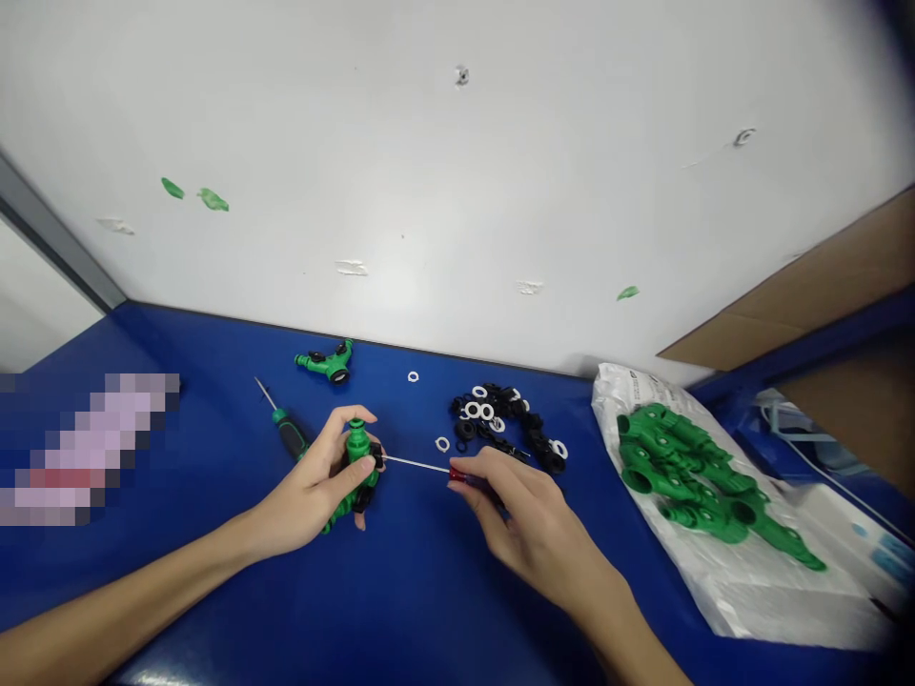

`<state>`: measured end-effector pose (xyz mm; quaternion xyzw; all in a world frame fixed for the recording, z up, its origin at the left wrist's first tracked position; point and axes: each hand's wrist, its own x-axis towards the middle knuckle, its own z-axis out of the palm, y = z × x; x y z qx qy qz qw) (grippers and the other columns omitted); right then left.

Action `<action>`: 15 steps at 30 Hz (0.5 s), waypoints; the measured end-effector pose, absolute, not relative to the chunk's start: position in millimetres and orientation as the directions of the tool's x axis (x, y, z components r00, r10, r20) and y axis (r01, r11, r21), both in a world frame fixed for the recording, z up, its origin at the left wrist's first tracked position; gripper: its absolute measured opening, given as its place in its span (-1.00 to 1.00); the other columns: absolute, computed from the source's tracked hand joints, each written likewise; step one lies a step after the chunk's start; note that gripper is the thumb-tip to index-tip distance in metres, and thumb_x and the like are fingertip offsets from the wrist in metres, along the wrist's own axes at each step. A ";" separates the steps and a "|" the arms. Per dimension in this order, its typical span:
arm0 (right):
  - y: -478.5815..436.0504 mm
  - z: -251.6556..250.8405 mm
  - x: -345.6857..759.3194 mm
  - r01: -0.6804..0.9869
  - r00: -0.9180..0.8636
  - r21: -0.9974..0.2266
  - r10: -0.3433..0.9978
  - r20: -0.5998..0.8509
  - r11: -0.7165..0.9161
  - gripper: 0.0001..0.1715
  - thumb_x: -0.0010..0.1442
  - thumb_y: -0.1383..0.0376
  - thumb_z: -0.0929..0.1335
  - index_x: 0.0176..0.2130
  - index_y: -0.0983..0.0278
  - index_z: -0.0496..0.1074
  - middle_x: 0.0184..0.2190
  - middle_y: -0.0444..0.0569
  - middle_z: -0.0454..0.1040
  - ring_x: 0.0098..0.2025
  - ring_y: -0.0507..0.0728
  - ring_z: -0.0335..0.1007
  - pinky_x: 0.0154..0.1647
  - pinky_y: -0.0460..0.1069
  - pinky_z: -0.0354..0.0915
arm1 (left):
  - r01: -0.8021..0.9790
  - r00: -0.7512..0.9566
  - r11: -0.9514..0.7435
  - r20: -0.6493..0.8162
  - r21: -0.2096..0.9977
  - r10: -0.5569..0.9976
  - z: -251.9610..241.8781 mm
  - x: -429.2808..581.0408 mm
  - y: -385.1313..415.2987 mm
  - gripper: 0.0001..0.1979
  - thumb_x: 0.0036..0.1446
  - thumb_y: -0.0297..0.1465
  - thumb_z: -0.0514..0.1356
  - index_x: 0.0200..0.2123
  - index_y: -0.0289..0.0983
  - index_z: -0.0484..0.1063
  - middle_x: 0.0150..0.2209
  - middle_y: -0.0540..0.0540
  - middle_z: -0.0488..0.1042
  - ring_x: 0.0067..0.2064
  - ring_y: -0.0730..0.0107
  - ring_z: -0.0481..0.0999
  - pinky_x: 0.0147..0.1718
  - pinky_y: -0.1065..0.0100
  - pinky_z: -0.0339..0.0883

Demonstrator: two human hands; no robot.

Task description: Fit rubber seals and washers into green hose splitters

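My left hand (315,491) is closed round a green plastic hose connector (357,446) with black parts, held upright on the blue table (400,591). My right hand (525,519) grips a thin screwdriver with a red handle (461,475). Its metal shaft (416,464) points left and its tip touches the side of the connector. A second screwdriver with a green and black handle (286,431) lies just left of my left hand.
Another green Y-shaped connector (327,362) lies near the wall. A heap of black and white rings (504,424) sits behind my right hand, with loose white rings (413,376) nearby. A white bag (721,572) with several green connectors (686,476) lies at the right. Cardboard (807,286) leans at far right.
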<state>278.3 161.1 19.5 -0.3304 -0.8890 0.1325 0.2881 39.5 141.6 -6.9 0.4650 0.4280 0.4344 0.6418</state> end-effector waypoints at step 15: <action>164.0 16.3 273.0 0.499 -0.601 -0.382 0.628 0.494 0.778 -0.91 0.35 0.40 0.27 -0.13 0.27 0.33 -0.37 -0.01 0.50 -0.36 0.10 0.43 -0.34 -0.02 0.36 | -0.189 0.236 0.182 -0.135 0.965 0.962 -8.9 38.5 144.7 -0.66 0.26 -0.26 0.15 0.02 -0.06 0.09 -0.29 0.04 0.33 -0.45 0.47 0.39 -0.56 0.32 0.49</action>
